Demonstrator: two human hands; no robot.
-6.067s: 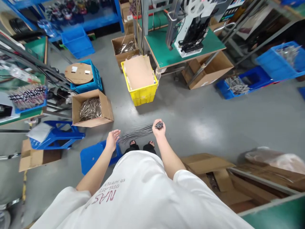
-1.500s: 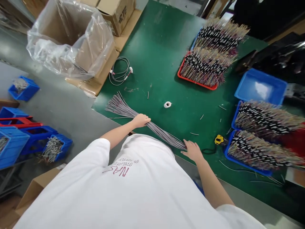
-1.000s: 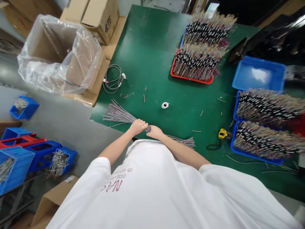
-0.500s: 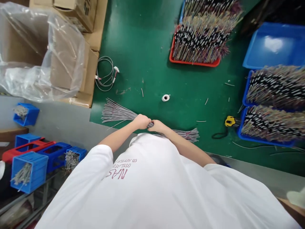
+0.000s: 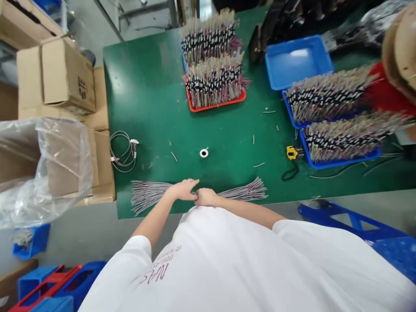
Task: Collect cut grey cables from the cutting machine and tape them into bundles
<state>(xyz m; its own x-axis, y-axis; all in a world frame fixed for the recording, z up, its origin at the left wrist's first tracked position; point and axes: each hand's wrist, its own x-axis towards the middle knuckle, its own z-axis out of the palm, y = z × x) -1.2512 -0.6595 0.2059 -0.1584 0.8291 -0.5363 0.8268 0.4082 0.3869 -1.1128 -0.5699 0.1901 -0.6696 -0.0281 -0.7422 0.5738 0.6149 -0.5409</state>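
A long bundle of thin grey wires [image 5: 149, 197] lies along the near edge of the green table [image 5: 149, 95], fanned out at both ends. My left hand [image 5: 183, 190] rests on its middle with the fingers laid over the wires. My right hand [image 5: 206, 197] is closed around the bundle right beside it, the two hands touching. The middle of the bundle is hidden under my hands.
A small white tape ring [image 5: 203, 153] and a yellow tape measure [image 5: 291, 152] lie on the table. A red tray [image 5: 216, 82] and blue trays [image 5: 338, 138] hold wire assemblies; one blue tray [image 5: 297, 60] looks empty. A coiled cable [image 5: 123, 151], cardboard boxes [image 5: 56, 78] and a plastic-lined box [image 5: 42, 164] stand left.
I carried the wire bundle from the floor area to the green table and laid it down. My right hand slid from the bundle's right end to the middle beside the left. The view swung.
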